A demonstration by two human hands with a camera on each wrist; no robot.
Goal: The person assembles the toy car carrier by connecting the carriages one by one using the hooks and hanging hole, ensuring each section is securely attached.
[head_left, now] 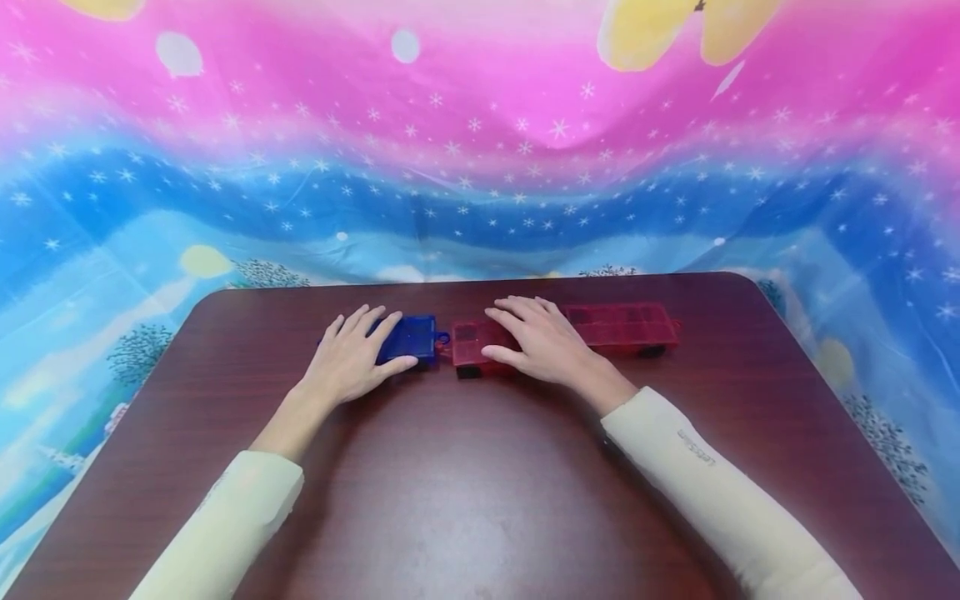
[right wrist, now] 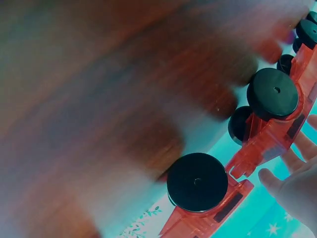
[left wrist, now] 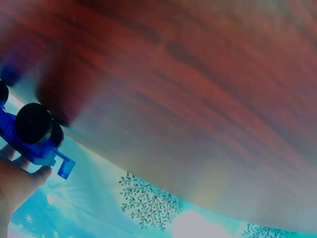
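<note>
A blue see-through toy car (head_left: 415, 335) with black wheels stands on the table, a hook at its right end. My left hand (head_left: 351, 354) rests over its left part, fingers spread, thumb along the near edge. To the right stands a red see-through toy car (head_left: 467, 337), its left hook overlapping the blue hook in the head view. My right hand (head_left: 543, 340) lies across this red car and covers much of it, thumb near the front edge. Another red car (head_left: 622, 325) extends to the right. In the right wrist view, black wheels (right wrist: 197, 182) show under the red cars.
The dark brown wooden table (head_left: 450, 492) has rounded far corners. Behind it hangs a pink and blue cloth (head_left: 480, 167) with snowflakes, and the cloth continues down both sides.
</note>
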